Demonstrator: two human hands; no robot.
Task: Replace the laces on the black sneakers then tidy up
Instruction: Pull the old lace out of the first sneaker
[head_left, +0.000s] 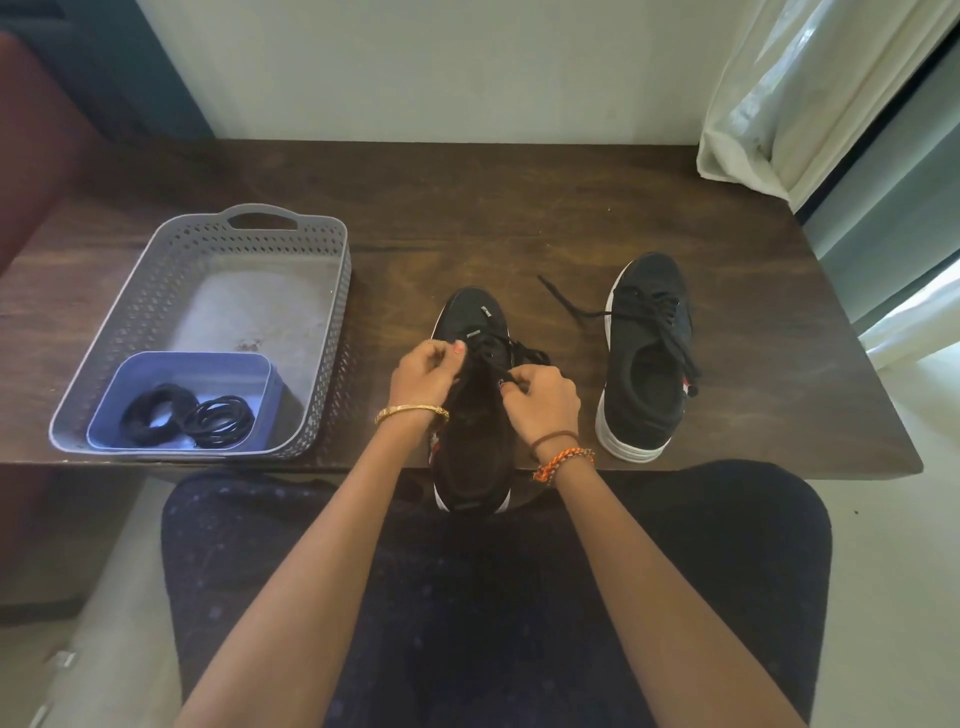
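From where she sits, the nearest thing to the head camera is the person's lap in dark dotted cloth, with both forearms reaching forward over it to the table's near edge. The near sneaker (470, 415) lies heel toward her, half overhanging the wooden table (467, 218), toe pointing away. Her left hand (423, 374), a gold bangle on the wrist, is curled at the left side of the eyelets and seems to pinch a strand between thumb and finger. Her right hand (543, 397), with woven bands on the wrist, is closed round the black lace (493, 358) where it crosses the tongue. Whether that lace is going in or coming out I cannot tell; black on black hides the eyelets.

The second sneaker (647, 358) stands well apart to the right, upright on its white sole, laced loosely with one end trailing across the table toward the first.

To the left sits a grey perforated basket (332, 291); inside its near corner is a blue tub (130, 379) holding two black lace coils (187, 415).

To do this step well, I would say she should steady the shoe with one hand so the heel does not slip off the edge, and draw the lace one eyelet at a time, evenly on both sides, rather than tugging the whole length. Keeping the strand flat and untwisted will matter, since a soft cord like this kinks easily.
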